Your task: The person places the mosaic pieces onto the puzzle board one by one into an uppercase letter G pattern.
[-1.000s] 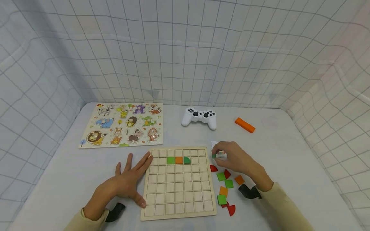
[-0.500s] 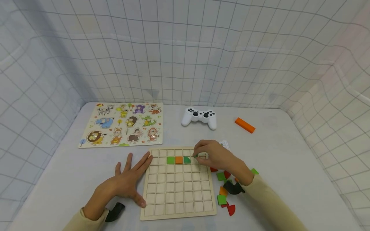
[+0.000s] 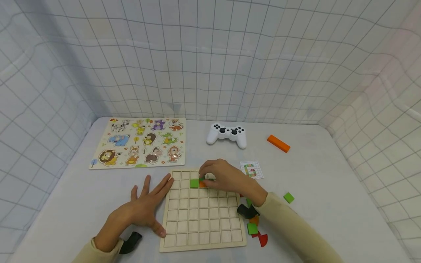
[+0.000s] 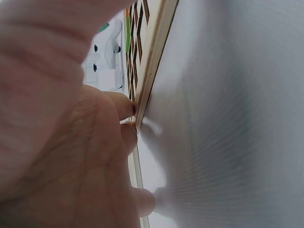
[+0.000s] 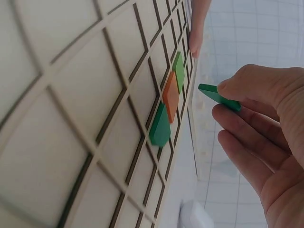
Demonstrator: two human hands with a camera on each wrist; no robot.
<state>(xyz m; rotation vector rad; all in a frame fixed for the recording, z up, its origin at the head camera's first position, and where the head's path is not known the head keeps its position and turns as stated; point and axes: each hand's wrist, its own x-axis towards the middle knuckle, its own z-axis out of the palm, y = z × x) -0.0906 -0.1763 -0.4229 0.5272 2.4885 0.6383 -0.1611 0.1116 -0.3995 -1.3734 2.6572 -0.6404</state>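
Step in hand: judged to be the setting of flat coloured pieces into the cells of the wooden grid board (image 3: 204,203), lower centre of the head view.
Held piece: a thin dark green piece (image 5: 220,98), right of centre in the right-wrist view, raised clear of the board; its full outline cannot be told at this angle.
Right hand (image 3: 225,178): thumb and finger pinch that piece above the upper part of the board.
Left hand (image 3: 143,209): fingers spread and fairly straight, tips at the board's left rim; judged to be steadying it.
Set row: light green tile (image 5: 178,73), orange tile (image 5: 170,97) and dark green rounded piece (image 5: 160,126), side by side in the grid.
Next move: would seem to call for turning the held piece to suit a cell, then lowering it flat between the dividers.
Pattern card (image 3: 251,170): just beyond the board's upper right corner, printed with a coloured figure on a grid.
Loose pieces: green tile (image 3: 252,228) and red piece (image 3: 263,240) at lower right; another green tile (image 3: 288,197) apart.
Surface: white-covered table (image 3: 315,164); animal puzzle (image 3: 139,145) left of centre, white game controller (image 3: 228,131) centre, orange block (image 3: 278,143) right of it.
Room: pale, grid-lined cloth (image 3: 210,73) behind and at both sides.
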